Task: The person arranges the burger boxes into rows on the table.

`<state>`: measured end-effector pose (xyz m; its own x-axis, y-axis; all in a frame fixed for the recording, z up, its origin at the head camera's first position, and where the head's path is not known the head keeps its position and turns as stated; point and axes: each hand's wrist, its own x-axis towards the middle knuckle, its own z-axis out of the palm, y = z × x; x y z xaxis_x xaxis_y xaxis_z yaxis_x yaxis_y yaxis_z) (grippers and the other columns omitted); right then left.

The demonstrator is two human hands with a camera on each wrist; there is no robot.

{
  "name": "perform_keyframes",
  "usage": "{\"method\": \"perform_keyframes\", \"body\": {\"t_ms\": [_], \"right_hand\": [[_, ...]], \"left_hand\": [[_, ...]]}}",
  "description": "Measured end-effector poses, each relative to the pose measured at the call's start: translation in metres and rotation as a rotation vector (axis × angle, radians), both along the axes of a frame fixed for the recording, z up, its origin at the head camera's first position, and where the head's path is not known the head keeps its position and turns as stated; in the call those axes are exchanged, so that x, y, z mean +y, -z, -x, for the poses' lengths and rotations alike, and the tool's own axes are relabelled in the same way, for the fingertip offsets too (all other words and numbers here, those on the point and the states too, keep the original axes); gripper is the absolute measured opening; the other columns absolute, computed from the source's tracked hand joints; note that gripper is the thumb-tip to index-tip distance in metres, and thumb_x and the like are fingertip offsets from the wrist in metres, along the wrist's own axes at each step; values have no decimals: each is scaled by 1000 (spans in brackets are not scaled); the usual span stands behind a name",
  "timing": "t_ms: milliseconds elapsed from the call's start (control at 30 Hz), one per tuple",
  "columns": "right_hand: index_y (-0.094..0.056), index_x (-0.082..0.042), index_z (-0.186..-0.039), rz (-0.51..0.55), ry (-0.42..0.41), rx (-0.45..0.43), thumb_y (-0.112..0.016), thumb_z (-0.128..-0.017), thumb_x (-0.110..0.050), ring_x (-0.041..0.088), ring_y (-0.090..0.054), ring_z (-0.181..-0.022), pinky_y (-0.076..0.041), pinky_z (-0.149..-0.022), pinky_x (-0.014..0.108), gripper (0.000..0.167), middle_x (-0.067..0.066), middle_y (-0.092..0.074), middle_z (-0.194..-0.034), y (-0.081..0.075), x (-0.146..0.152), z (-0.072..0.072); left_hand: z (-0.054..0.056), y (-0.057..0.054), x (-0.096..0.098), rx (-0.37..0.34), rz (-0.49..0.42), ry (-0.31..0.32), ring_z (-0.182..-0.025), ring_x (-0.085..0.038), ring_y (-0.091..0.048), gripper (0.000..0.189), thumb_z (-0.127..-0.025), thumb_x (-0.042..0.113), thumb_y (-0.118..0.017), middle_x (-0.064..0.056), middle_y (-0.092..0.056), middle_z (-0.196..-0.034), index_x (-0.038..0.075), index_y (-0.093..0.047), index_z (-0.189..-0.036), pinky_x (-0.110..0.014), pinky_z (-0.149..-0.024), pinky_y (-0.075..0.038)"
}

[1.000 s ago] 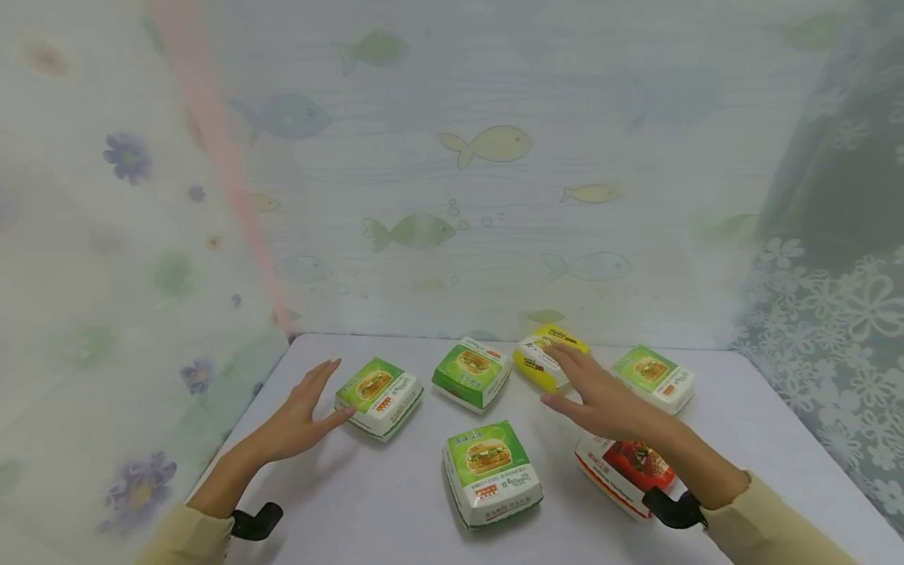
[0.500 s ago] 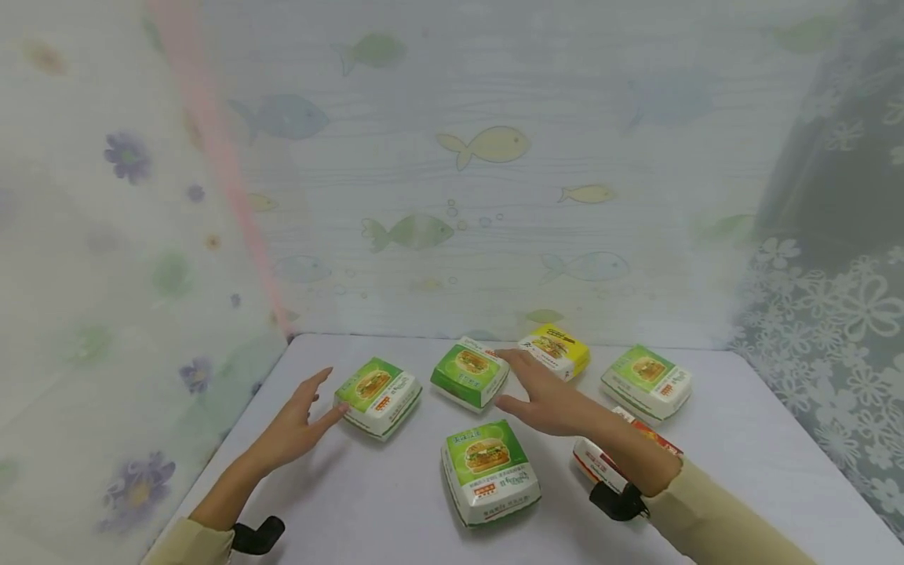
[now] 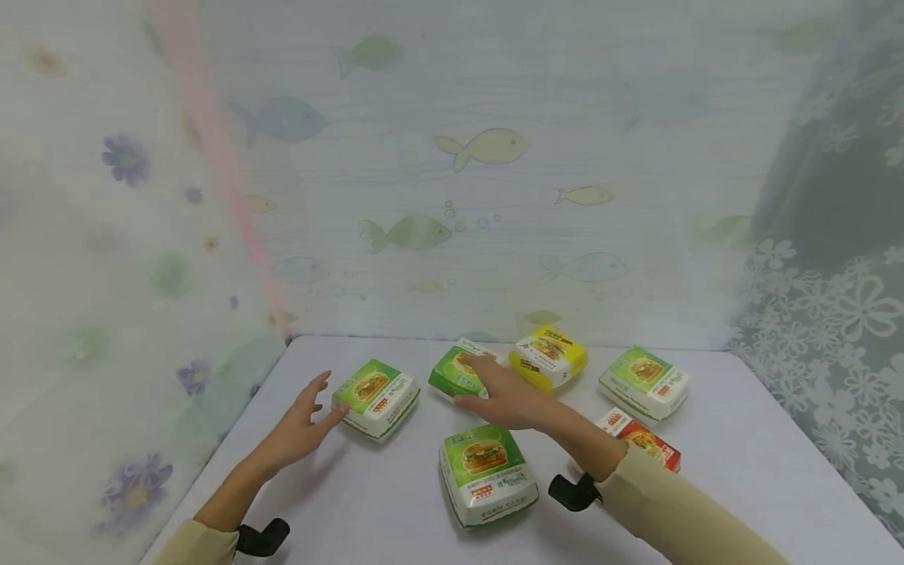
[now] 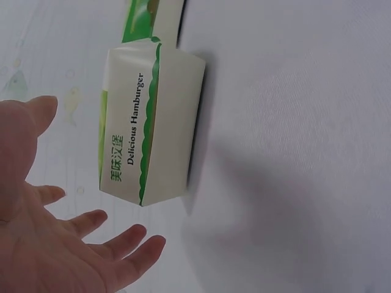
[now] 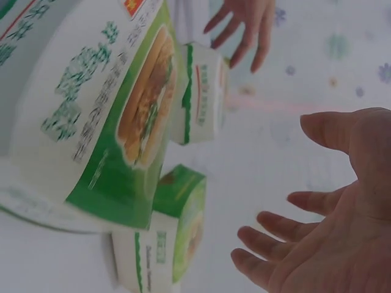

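Note:
My left hand (image 3: 293, 435) hovers beside the left green-and-white hamburger box (image 3: 374, 400), fingers spread. In the left wrist view a gap shows between the hand (image 4: 67, 244) and the side of that box (image 4: 140, 128). The right hand (image 3: 508, 396) is over the back middle green hamburger box (image 3: 448, 375) and hides part of it. Its fingers are extended and hold nothing in the right wrist view (image 5: 324, 232); whether they touch the box cannot be told. A larger green-and-white hamburger box (image 3: 487, 479) sits in front, below the right hand.
A yellow-and-white burger box (image 3: 549, 357) stands at the back, right of the right hand. Farther right is another green hamburger box (image 3: 644, 383). A red box (image 3: 650, 443) is partly covered by the right forearm. Fish-patterned curtain (image 3: 452, 173) hangs behind the white table (image 3: 353, 502).
My right hand has moved left, from over the yellow box to the back middle green box, uncovering the yellow box. The left hand has hardly moved. The boxes stay in place.

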<state>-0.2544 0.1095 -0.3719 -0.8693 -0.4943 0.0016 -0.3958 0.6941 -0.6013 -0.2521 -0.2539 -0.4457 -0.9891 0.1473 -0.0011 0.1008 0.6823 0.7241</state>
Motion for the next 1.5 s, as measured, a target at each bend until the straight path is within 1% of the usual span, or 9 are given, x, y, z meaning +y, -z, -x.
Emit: {"method": "perform_keyframes", "body": {"t_ms": [133,233,400,500,767,967,1100,1300,1500], "right_hand": [[-36,-8,-158,36,-15,-22,-61,-103,-34,32,-33,-150,-31,-120,54,65,14,-38,-161,1,-13,3],[-37,-4,-156,63,-34,-39,-60,-104,-30,33,-33,-150,-30,-120,54,63,16,-39,-160,1,-22,6],[-37,-6,-157,55,-22,-80,-60,-104,-33,34,-32,-150,-29,-120,54,64,15,-38,-161,4,-37,14],[-37,-8,-158,52,-13,-110,-60,-103,-35,33,-35,-149,-32,-119,54,65,15,-40,-160,6,-46,21],[-40,-8,-156,42,-14,-170,-61,-103,-35,34,-46,-141,-41,-114,51,63,16,-48,-153,8,-65,35],[-37,-6,-157,8,-9,-171,-59,-104,-32,33,-38,-147,-34,-119,49,64,16,-42,-158,12,-82,43],[-36,-5,-157,-4,8,-176,-60,-103,-30,32,-33,-150,-29,-122,48,65,16,-39,-161,15,-92,47],[-37,-4,-157,-82,32,-154,-59,-103,-31,30,-37,-148,-31,-121,45,64,14,-41,-160,19,-107,52],[-38,-4,-156,-98,68,-196,-61,-102,-28,30,-41,-146,-34,-119,46,63,14,-44,-157,24,-117,54]], "left_hand": [[2,1,2,-11,-17,-16,-141,-55,-35,87,-104,48,-58,-31,-18,-163,9,-8,-163,-69,-106,-39],[2,3,3,-32,-34,-29,-140,-53,-37,86,-104,48,-57,-31,-18,-163,9,-8,-163,-67,-104,-42],[2,6,6,-90,-66,-56,-138,-53,-40,87,-104,51,-54,-32,-17,-163,8,-6,-163,-63,-101,-46],[2,7,8,-117,-78,-79,-139,-54,-38,86,-105,52,-52,-31,-17,-163,8,-6,-163,-65,-103,-44],[6,14,15,-125,-91,-134,-140,-58,-33,87,-106,53,-48,-34,-19,-161,3,-4,-162,-69,-109,-35],[6,17,16,-135,-110,-157,-143,-59,-26,92,-105,58,-46,-35,-18,-161,2,-2,-162,-71,-113,-28],[9,18,17,-142,-104,-169,-144,-59,-25,94,-104,60,-46,-35,-19,-161,1,-2,-162,-71,-113,-28],[10,18,17,-142,-119,-161,-143,-58,-27,97,-102,63,-48,-34,-21,-160,2,-3,-162,-70,-112,-30],[10,19,16,-163,-129,-163,-145,-57,-26,95,-103,60,-49,-34,-21,-160,2,-3,-161,-69,-112,-32]]}}
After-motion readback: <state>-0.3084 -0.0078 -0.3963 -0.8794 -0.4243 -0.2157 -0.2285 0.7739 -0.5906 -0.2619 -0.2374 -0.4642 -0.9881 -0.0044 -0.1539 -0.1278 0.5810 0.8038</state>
